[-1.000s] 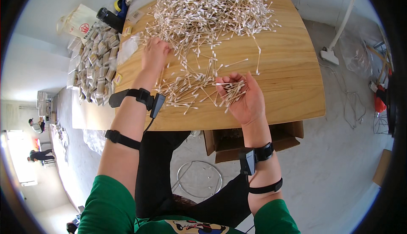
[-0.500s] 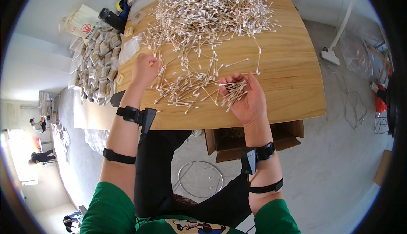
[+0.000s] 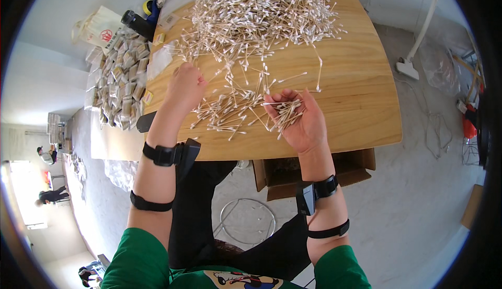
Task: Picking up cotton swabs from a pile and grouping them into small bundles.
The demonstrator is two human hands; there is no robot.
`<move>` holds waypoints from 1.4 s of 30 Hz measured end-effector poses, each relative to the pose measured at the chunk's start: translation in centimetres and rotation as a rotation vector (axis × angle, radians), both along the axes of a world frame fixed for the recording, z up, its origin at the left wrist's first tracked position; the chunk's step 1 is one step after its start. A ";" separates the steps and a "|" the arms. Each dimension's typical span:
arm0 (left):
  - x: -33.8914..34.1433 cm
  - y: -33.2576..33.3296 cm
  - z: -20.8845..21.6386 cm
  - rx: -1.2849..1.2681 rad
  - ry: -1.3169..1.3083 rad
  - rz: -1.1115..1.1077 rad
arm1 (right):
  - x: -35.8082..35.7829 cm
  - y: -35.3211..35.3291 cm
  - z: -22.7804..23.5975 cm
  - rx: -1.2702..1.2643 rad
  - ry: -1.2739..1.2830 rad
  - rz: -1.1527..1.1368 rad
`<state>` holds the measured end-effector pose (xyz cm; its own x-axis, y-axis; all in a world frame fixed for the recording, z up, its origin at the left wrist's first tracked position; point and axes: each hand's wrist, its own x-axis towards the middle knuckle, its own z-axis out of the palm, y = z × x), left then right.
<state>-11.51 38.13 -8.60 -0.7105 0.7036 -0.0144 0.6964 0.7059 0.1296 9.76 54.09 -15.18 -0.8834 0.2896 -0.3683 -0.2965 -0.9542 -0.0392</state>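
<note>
In my right hand (image 3: 308, 124), palm up with the fingers curled, lies a loose bunch of cotton swabs (image 3: 286, 115). Its fingertips are close to a small scattered pile of cotton swabs (image 3: 225, 108) on the wooden table (image 3: 355, 95). My left hand (image 3: 185, 84) is closed at the left side of that pile, its back toward me. Whatever the left fingers hold, if anything, is hidden. Farther back rises a large heap of cotton swabs (image 3: 261, 12), with stray ones trailing from it toward the small pile.
Many small packed bundles (image 3: 117, 80) are stacked at the left, beside a black bottle (image 3: 138, 24) and a cloth bag (image 3: 99, 27). An open cardboard box (image 3: 282, 187) is below the table's front edge. A metal ring-shaped stool base (image 3: 247, 221) stands on the floor.
My left hand has moved a little to the right, toward the small pile, and turned. The right hand has shifted slightly left with its bunch of cotton swabs.
</note>
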 end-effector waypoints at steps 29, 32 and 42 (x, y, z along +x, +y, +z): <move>-2.0 4.2 -5.9 0.282 -0.348 0.121 | 0.2 0.2 -0.3 -0.037 0.033 0.004; -1.4 2.6 -5.4 0.215 -0.423 0.119 | 0.3 0.3 -0.4 -0.035 0.024 -0.002; 0.5 0.7 -4.8 0.199 -0.087 0.050 | 0.2 0.3 -0.4 -0.035 0.001 0.004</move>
<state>-11.05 38.87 -13.35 -0.7465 0.6629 0.0582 0.6414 0.6936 0.3278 9.99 54.36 -15.53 -0.8850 0.2727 -0.3774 -0.2924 -0.9563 -0.0055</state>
